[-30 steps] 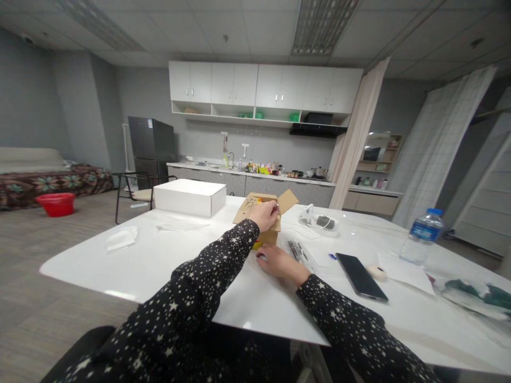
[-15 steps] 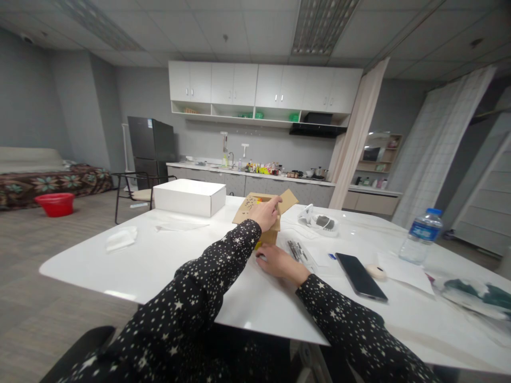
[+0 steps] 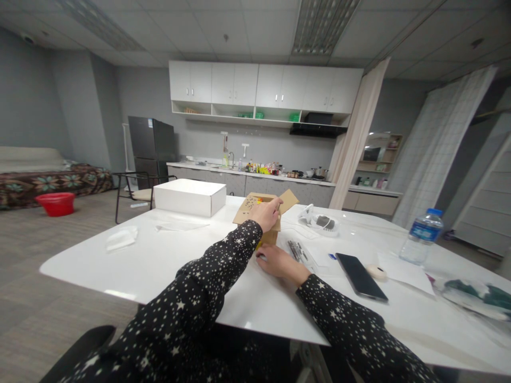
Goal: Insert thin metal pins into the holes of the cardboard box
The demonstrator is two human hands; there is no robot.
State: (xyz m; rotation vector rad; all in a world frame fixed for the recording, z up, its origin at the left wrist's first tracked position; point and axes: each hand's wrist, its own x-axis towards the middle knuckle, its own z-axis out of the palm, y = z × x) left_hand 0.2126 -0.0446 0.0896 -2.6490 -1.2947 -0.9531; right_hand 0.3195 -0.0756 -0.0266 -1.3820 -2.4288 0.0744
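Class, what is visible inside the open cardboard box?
Something red and yellow shows in the cardboard box; the left hand covers much of the opening, so other contents cannot be seen.

A plain white rectangular box [image 3: 189,199] sits left of the fingers [image 3: 262,255] on the glossy white worktop [image 3: 159,266]; to their right are a flat black phone [image 3: 361,276], an upright clear blue-capped plastic bottle [image 3: 421,236] and, farthest, a dark green bundle [image 3: 462,289], seemingly plastic-wrapped.
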